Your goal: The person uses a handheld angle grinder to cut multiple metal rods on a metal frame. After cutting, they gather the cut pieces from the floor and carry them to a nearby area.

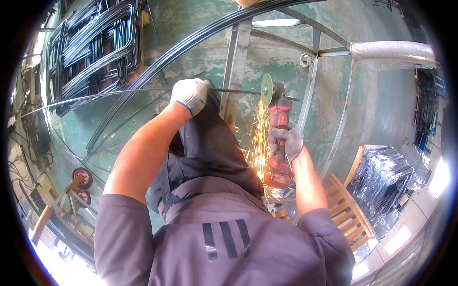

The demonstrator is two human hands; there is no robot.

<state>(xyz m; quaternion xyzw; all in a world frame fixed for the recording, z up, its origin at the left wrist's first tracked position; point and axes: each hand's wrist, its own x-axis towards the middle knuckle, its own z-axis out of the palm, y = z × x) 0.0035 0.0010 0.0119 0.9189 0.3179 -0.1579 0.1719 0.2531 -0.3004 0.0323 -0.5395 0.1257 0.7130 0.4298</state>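
- Where the floor runs out far to the lower left of my left hand, a red-hubbed wheel (82, 178) stands beside a wooden handle.
- Up and left from that hand, bent dark metal frames (129, 50) lie stacked.
- Past my left knuckles, a bundle of long curved rods (191, 41) sweeps from the floor on the left to well above both hands.
- Between my two hands, a steel beam (237, 66) crosses underneath the work; I cannot tell whether it bears any weight.
- Above and right of my right hand, a plastic-wrapped roll (393, 54) sits along a metal framework; below and right, a slatted wooden pallet (350, 209) lies near a plastic-wrapped stack (381, 176).
- My left hand (190, 95), in a white glove, is closed around a thin dark rod (241, 91), which reaches far out to the left and ends just beyond the disc on the right.
- Right of that, the green disc (267, 89) is at the rod, and orange sparks (260, 131) pour down beside my right hand.
- My right hand (285, 143), in a grey glove, wraps firmly around the body of a red-and-black grinder (279, 116).
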